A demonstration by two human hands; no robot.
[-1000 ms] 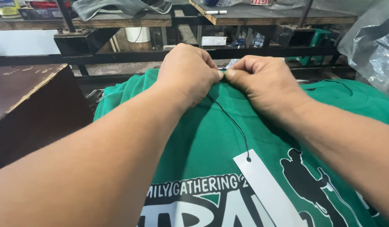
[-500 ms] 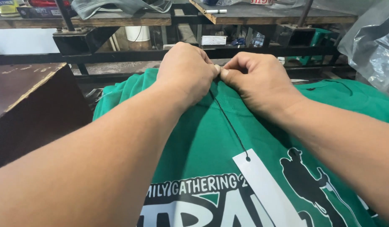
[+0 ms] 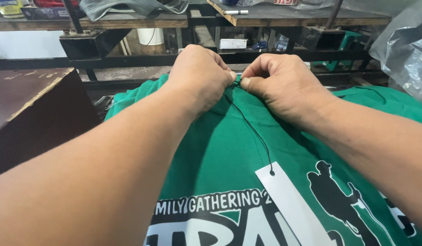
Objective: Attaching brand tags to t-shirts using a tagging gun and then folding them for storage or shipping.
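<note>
Left hand (image 3: 199,75) and right hand (image 3: 284,84) meet at upper centre, pinching a black string (image 3: 252,130); string runs down the green shirt (image 3: 220,155) to a white tag (image 3: 290,205).

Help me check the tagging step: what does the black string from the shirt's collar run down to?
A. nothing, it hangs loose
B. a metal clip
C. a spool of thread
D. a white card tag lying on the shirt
D: the black string runs from the pinching fingers down to a hole in the white card tag lying on the green shirt.
</note>
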